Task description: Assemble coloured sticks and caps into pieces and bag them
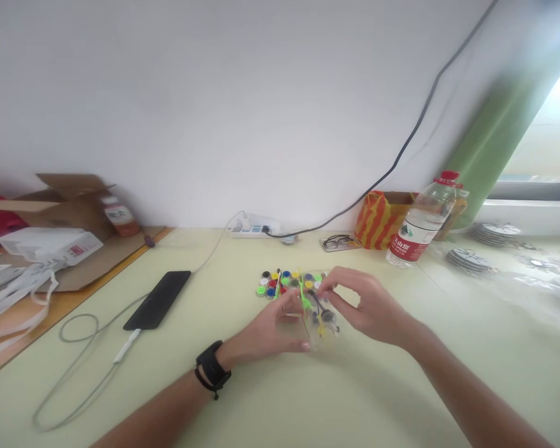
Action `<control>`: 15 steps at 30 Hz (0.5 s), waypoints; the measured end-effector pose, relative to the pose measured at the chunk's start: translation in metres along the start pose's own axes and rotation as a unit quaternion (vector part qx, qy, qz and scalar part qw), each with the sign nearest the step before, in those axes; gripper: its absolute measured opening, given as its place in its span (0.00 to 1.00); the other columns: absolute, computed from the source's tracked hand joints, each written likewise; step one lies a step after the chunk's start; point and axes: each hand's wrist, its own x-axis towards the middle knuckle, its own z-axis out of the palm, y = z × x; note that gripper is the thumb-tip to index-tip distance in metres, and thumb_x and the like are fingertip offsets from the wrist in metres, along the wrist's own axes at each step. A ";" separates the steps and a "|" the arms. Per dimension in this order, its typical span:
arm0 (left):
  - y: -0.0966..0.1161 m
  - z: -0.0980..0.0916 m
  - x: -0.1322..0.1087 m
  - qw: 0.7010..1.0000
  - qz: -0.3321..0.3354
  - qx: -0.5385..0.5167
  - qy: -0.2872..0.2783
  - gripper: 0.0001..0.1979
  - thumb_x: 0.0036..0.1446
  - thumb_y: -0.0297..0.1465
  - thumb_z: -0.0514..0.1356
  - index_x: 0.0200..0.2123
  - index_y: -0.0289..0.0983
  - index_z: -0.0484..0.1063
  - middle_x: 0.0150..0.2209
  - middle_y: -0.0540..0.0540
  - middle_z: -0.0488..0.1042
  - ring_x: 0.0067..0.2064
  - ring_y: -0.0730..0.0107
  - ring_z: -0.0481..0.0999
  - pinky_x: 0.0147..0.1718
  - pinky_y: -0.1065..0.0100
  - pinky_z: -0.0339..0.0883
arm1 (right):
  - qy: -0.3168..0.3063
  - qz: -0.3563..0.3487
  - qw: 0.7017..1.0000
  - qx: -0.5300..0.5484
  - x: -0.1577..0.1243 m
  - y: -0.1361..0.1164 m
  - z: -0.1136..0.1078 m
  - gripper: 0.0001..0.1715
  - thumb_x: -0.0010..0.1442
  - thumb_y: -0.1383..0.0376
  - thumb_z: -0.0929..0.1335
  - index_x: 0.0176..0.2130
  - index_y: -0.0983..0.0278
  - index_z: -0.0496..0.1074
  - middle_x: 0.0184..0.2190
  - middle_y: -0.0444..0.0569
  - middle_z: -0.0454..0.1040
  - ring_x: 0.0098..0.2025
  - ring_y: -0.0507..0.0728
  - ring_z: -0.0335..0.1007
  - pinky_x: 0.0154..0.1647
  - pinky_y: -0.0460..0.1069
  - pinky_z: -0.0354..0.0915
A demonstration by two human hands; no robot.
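My left hand (273,326), with a black watch (211,367) on its wrist, curls around a small see-through piece with coloured parts (304,303). Bright green, yellow, blue and dark grey bits show on the piece, blurred. From the right, my right hand (366,305) reaches in with thumb and finger pinched at its edge. What sits in that pinch is too small and blurred to name. Behind my fingers lie several small round discs (261,290) in green, red, blue, yellow, white and black, partly hidden by my hands and the piece.
A black phone (157,300) with a charging cable lies at left, before an open cardboard box (74,205). At the wall are a power strip (254,227), eyeglasses (340,241), a striped bag (373,221) and a large water bottle (422,221). Stacked discs (469,261) stand right.
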 end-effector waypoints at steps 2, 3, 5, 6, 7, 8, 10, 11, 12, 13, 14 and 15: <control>-0.002 0.007 0.001 1.000 0.012 -0.012 -0.003 0.45 0.50 0.36 0.76 0.68 0.47 0.60 0.65 0.39 0.66 0.63 0.49 0.70 0.63 0.50 0.64 | 0.041 0.002 0.999 0.017 -0.002 -0.002 0.010 0.06 0.68 0.65 0.65 0.40 0.56 0.72 0.34 0.49 0.77 0.36 0.61 0.74 0.39 0.57 0.71; -0.002 0.010 0.001 1.000 0.015 -0.013 -0.001 0.42 0.51 0.37 0.76 0.66 0.45 0.63 0.63 0.39 0.69 0.61 0.50 0.72 0.61 0.51 0.66 | 0.063 0.003 0.998 0.021 -0.003 -0.003 0.013 0.05 0.68 0.65 0.65 0.40 0.56 0.72 0.34 0.49 0.77 0.36 0.61 0.74 0.39 0.57 0.71; -0.001 0.013 0.000 1.000 0.014 -0.006 0.013 0.31 0.55 0.38 0.73 0.60 0.41 0.70 0.55 0.40 0.75 0.55 0.53 0.76 0.57 0.54 0.69 | 0.106 -0.001 0.994 0.019 -0.004 -0.004 0.018 0.05 0.68 0.66 0.66 0.40 0.56 0.71 0.34 0.49 0.76 0.36 0.61 0.74 0.39 0.57 0.70; 0.000 0.014 0.000 1.000 0.013 0.002 0.028 0.26 0.58 0.39 0.71 0.57 0.40 0.72 0.52 0.41 0.77 0.52 0.54 0.77 0.56 0.55 0.70 | 0.120 -0.003 0.993 0.013 -0.005 -0.004 0.018 0.05 0.68 0.66 0.66 0.40 0.56 0.71 0.34 0.50 0.76 0.37 0.61 0.74 0.40 0.57 0.70; 0.000 0.013 -0.001 0.999 0.015 0.013 0.048 0.24 0.59 0.40 0.70 0.56 0.39 0.73 0.51 0.41 0.77 0.51 0.54 0.77 0.55 0.56 0.70 | 0.127 -0.002 0.992 0.007 -0.007 -0.003 0.019 0.05 0.68 0.66 0.66 0.40 0.57 0.71 0.35 0.50 0.76 0.37 0.61 0.74 0.40 0.57 0.70; 0.001 0.013 -0.003 0.997 0.019 0.028 0.072 0.24 0.59 0.41 0.69 0.55 0.39 0.73 0.50 0.41 0.77 0.51 0.54 0.76 0.55 0.57 0.69 | 0.121 0.001 0.993 0.002 -0.008 -0.002 0.018 0.05 0.68 0.66 0.65 0.40 0.57 0.71 0.35 0.50 0.77 0.38 0.61 0.74 0.41 0.57 0.71; 0.001 0.011 -0.004 0.992 0.017 0.077 0.098 0.25 0.56 0.42 0.71 0.53 0.39 0.74 0.49 0.42 0.77 0.52 0.54 0.75 0.52 0.59 0.70 | 0.069 0.011 0.998 -0.004 -0.012 0.003 0.018 0.05 0.68 0.67 0.66 0.42 0.57 0.71 0.37 0.50 0.77 0.39 0.61 0.74 0.43 0.57 0.71; 0.001 0.011 -0.005 0.990 0.011 0.103 0.097 0.24 0.55 0.43 0.72 0.51 0.39 0.75 0.48 0.43 0.77 0.49 0.55 0.75 0.49 0.60 0.71 | 0.033 0.014 0.999 -0.005 -0.015 0.005 0.018 0.05 0.68 0.67 0.66 0.43 0.57 0.72 0.38 0.50 0.78 0.40 0.61 0.74 0.44 0.57 0.71; 0.001 0.010 -0.005 0.988 0.003 0.124 0.088 0.22 0.56 0.43 0.71 0.48 0.38 0.76 0.45 0.44 0.77 0.45 0.57 0.75 0.45 0.62 0.71 | 0.003 0.015 1.000 -0.005 -0.017 0.008 0.018 0.05 0.68 0.67 0.67 0.44 0.57 0.72 0.38 0.49 0.78 0.41 0.60 0.74 0.45 0.56 0.71; 0.001 0.011 -0.005 0.988 -0.003 0.138 0.075 0.20 0.58 0.44 0.69 0.46 0.37 0.76 0.42 0.44 0.76 0.41 0.60 0.74 0.40 0.64 0.71 | -0.015 0.016 1.000 -0.003 -0.019 0.010 0.018 0.05 0.67 0.66 0.68 0.44 0.57 0.73 0.38 0.49 0.78 0.41 0.60 0.74 0.45 0.56 0.71; 0.002 0.011 -0.005 0.987 -0.004 0.144 0.069 0.18 0.59 0.44 0.68 0.45 0.36 0.77 0.39 0.45 0.76 0.38 0.63 0.73 0.38 0.65 0.70 | -0.018 0.016 1.000 0.001 -0.021 0.011 0.018 0.05 0.67 0.66 0.68 0.44 0.57 0.73 0.38 0.49 0.78 0.41 0.59 0.74 0.44 0.55 0.71; 0.003 0.012 -0.005 0.987 0.002 0.141 0.072 0.18 0.60 0.44 0.67 0.45 0.36 0.77 0.38 0.45 0.76 0.37 0.64 0.73 0.37 0.65 0.70 | -0.011 0.012 1.000 0.006 -0.023 0.012 0.018 0.04 0.68 0.66 0.68 0.44 0.58 0.73 0.37 0.49 0.78 0.40 0.59 0.74 0.43 0.54 0.70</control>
